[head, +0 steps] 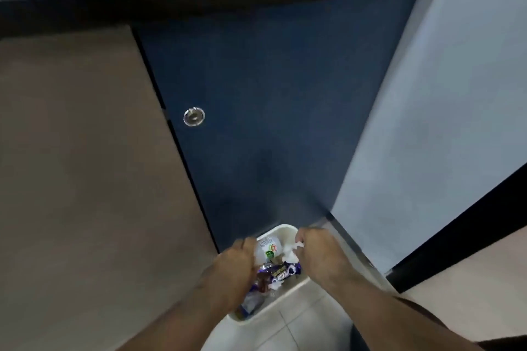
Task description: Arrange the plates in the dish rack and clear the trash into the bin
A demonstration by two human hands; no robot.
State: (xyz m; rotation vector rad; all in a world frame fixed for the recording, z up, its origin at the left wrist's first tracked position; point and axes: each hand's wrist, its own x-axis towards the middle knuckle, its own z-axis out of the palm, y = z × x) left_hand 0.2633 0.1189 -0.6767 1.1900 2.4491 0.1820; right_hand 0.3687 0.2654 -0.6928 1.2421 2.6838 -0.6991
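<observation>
smooth plastic bin (285, 232), glossy wrapper (281, 272)

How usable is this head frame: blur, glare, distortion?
Head view: motion blur throughout, both the left hand and right hand smeared over the bin, so their grip is unreadable; wrapper print half legible; small glare on the knob of the blue door; wide-angle lens slants its edges; lighting even.

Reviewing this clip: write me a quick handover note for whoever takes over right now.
Left hand: curled over purple sweet wrappers in the white rectangular plastic bin; grip unclear.
Right hand: pinches crumpled white tissue above the bin.
Done: wrappers and a white labelled plastic tub lie in the bin.
Left: drop the tissue; plates and dish rack are out of view.
</observation>
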